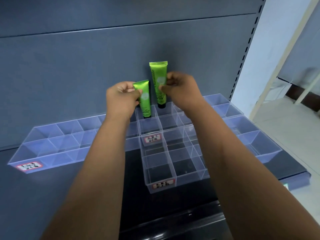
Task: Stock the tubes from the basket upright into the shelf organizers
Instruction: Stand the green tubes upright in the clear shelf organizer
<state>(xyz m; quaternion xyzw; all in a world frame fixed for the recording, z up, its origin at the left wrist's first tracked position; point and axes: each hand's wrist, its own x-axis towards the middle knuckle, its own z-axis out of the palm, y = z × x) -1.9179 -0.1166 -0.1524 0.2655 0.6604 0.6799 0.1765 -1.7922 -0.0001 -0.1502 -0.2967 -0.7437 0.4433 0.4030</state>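
Tubes, two of them, both bright green with "Chamomile" lettering, crimped end up and black cap down, both roughly upright in front of the blue-grey back panel (86, 66).

Head view:
- left hand (121, 97) grips the left tube (144, 99) near its top. The fingers are curled round the tube's left edge and the thumb lies across its front.
- left tube's lower part sits inside a back-row compartment of the rear centre organizer (149, 119), seen through the clear wall. Can't tell if the cap touches the bottom.
- right hand (180, 89) pinches the right tube (158, 80) at mid-body, with curled fingertips on its right edge.
- right tube is higher than the left one, just beside it and not touching. Its cap is about level with the rim of the next compartment to the right. Can't tell if it is inside yet.
- both forearms reach in from the bottom of the frame over the shelf (285, 167).
- front centre organizer (175, 175) is clear plastic with divided cells. It sits directly in front of the rear one.
- left organizer (52, 141) is a long clear unit running out to the left.
- right organizer (251, 135) is a clear unit on the right side of the shelf.
- red-bordered labels sit on the organizer fronts: left label (30, 166), middle label (152, 139) and front label (163, 184). The print is unreadable.
- slotted upright post (249, 40) stands at the panel's right edge, with pale tiled floor (294, 122) beyond it.
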